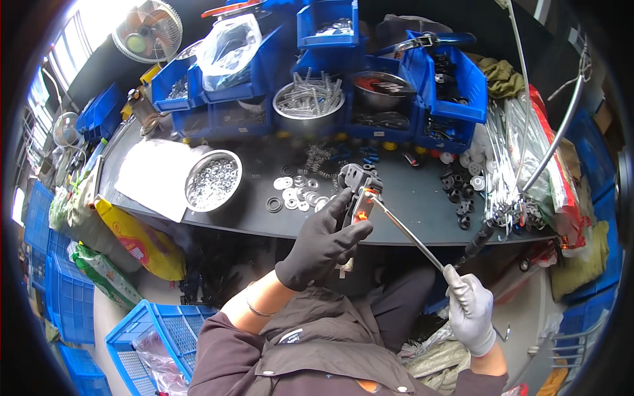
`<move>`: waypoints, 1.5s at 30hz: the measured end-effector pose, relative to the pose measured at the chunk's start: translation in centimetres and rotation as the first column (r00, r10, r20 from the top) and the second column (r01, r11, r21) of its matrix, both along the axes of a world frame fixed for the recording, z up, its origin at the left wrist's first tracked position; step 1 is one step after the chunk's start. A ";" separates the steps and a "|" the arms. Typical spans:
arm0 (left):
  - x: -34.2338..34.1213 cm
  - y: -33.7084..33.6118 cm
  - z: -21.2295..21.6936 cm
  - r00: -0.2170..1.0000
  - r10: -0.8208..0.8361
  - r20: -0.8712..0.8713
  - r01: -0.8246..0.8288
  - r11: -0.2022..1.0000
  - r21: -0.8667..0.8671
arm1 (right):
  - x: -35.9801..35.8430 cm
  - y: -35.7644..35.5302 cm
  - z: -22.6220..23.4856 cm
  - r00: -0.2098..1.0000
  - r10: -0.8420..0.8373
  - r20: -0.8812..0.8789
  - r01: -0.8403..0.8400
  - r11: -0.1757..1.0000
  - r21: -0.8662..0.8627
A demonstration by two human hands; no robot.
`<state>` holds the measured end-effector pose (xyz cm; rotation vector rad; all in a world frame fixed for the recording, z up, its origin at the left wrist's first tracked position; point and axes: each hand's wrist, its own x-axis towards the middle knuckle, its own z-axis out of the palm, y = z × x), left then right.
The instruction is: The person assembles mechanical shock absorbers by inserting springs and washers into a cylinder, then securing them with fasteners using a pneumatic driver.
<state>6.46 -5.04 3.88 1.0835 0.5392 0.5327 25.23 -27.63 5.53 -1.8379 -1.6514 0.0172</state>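
Note:
My left hand (325, 232), in a black glove, is closed around a grey and silver mechanical part (367, 197) with bright orange spots on it. It holds the part above the front edge of the workbench. My right hand (471, 309) wears a pale grey glove and grips the lower end of a thin metal rod (415, 237). The rod slants up to the left, and its far tip meets the upper side of the part. Exactly how tip and part join is too small to make out. Behind the left hand, several white and dark washers (295, 193) lie on the bench.
A steel bowl of small metal parts (213, 181) stands at left beside white paper (155, 175). Blue bins (456, 92) and a bowl of springs (309, 102) line the back. Black fittings (457, 191) and bundled metal rods (505, 165) lie at right. A blue crate (155, 336) sits lower left.

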 end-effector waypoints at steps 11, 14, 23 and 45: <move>-1.1 3.0 -4.0 0.891 0.425 0.157 -0.296 0.284 0.912 | -1.8 1.8 -1.6 0.175 -0.148 -0.973 -0.235 0.954 -0.188; -1.3 3.5 -3.3 0.918 0.390 0.072 -0.218 0.346 0.913 | -1.3 3.0 -2.8 0.998 0.004 -0.061 -0.005 1.000 -0.030; -1.9 6.8 -2.4 0.978 0.187 0.088 -0.156 0.388 0.908 | -2.1 4.3 -4.0 0.543 -0.065 -0.837 -0.122 0.980 -0.155; -2.4 10.7 -1.2 0.930 0.356 -0.092 0.078 0.054 0.996 | -3.8 10.5 -8.1 0.679 0.058 -0.732 0.008 0.996 0.085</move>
